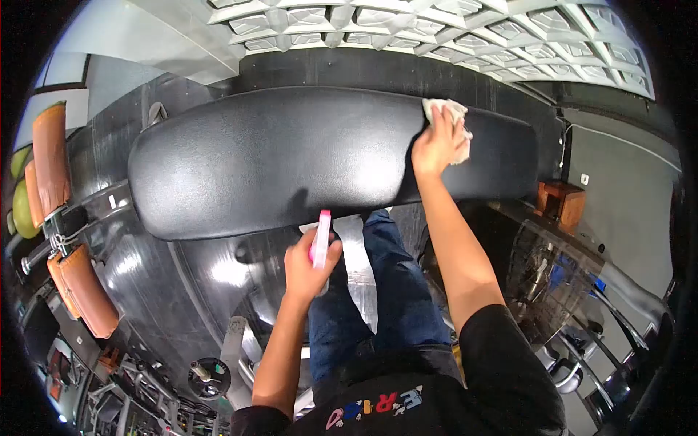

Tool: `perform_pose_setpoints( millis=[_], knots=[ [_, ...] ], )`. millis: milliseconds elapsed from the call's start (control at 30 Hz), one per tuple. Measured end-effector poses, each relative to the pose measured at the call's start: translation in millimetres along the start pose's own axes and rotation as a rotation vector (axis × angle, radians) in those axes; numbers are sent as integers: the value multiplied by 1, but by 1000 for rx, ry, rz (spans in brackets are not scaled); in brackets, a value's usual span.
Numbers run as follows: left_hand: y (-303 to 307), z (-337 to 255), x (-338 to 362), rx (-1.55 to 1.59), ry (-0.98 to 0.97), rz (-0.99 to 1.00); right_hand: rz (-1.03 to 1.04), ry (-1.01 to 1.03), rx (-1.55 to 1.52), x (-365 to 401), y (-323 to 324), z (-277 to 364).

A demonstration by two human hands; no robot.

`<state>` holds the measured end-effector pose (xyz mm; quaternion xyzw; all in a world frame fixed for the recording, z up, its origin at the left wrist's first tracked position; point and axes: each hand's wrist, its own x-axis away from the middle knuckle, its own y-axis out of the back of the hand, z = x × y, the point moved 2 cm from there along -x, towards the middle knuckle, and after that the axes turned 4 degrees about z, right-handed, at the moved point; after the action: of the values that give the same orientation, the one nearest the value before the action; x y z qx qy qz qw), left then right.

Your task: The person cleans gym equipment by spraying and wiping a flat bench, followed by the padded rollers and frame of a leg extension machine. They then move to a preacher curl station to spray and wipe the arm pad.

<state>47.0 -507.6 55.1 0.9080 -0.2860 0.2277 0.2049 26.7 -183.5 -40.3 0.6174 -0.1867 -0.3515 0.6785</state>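
Observation:
A long black padded bench (291, 160) stretches across the view in front of me, its surface shiny under the light. My right hand (436, 145) presses a crumpled whitish cloth (459, 120) onto the bench top, right of the middle, with the fingers spread over it. Near the bench's front edge, my left hand (309, 261) is closed around a spray bottle with a pink and white head (322, 240). The bottle's body is mostly hidden by the hand and wrist. The head points toward the bench and casts a small shadow on it.
Brown padded rollers (52, 160) on a metal frame stand at the left. A small wooden box (560, 206) sits beyond the bench's right end. Gym equipment with a weight plate (209, 378) is at lower left. A white lattice panel (436, 29) lines the far side.

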Motion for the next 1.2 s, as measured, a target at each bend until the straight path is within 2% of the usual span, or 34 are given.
perform_pose_setpoints(
  millis=[133,167,200,367,567,633,767,833,900,967,1033,1100,1167,1200],
  knots=[
    [-10,-35,-39,-246,16,-12,29,10,-84,2,8,-7],
    [-14,-40,-46,-251,14,-15,70,78,-96,3,12,-11],
    [-16,-44,-52,-223,16,-39,110,146,-110,4,15,-13],
    [-27,-47,-58,-57,120,-111,132,134,-154,4,17,-14],
    [-44,-19,-44,161,46,-120,137,148,-204,3,17,-17],
    [-52,-20,-39,415,-13,-117,143,150,-207,4,18,-18],
    [-63,-13,-25,430,-27,-51,173,158,-180,10,21,-9],
    [-68,1,-17,437,-10,-7,273,419,-99,31,14,11],
    [-73,6,-7,502,-3,-14,419,800,-204,66,9,40],
    [-70,14,6,503,34,16,446,1135,-371,73,4,68],
    [-65,11,16,337,29,91,274,1280,-273,44,-10,89],
    [-57,22,25,293,22,90,250,1310,-159,1,-12,99],
    [-40,34,36,140,34,99,206,837,-265,-37,-15,86],
    [-32,31,39,146,22,72,216,708,-246,-39,-11,73]
  ],
)
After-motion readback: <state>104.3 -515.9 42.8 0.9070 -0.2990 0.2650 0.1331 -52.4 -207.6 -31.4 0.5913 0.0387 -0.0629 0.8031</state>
